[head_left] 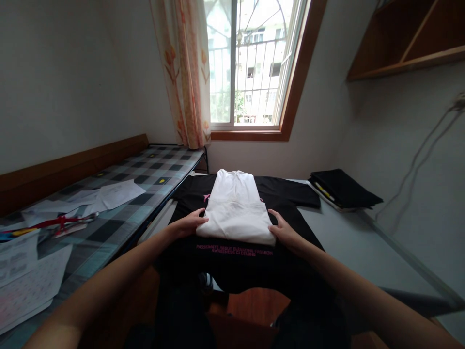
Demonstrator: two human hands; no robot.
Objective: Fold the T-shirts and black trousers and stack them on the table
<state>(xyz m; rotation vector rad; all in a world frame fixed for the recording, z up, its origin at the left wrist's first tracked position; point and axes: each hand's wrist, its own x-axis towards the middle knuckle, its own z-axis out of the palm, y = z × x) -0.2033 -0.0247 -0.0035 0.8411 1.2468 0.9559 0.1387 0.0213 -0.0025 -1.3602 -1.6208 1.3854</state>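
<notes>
A white garment point(236, 220), partly folded into a narrow strip with its near end doubled over, lies on a spread-out black T-shirt point(305, 232). Pink lettering runs across the black T-shirt near its close edge. My left hand point(189, 224) grips the left edge of the white garment's folded part. On the opposite edge, my right hand point(285, 231) holds it the same way, with thumb and fingers at the cloth. Some fingertips are hidden by the fabric.
Under the black T-shirt is a white table point(363, 252). A black folder-like stack point(345, 189) lies at its back right. To the left, a bed with a checked cover point(145, 169) holds papers point(119, 194) and a red strap-like item point(61, 221). Behind is a window point(254, 68).
</notes>
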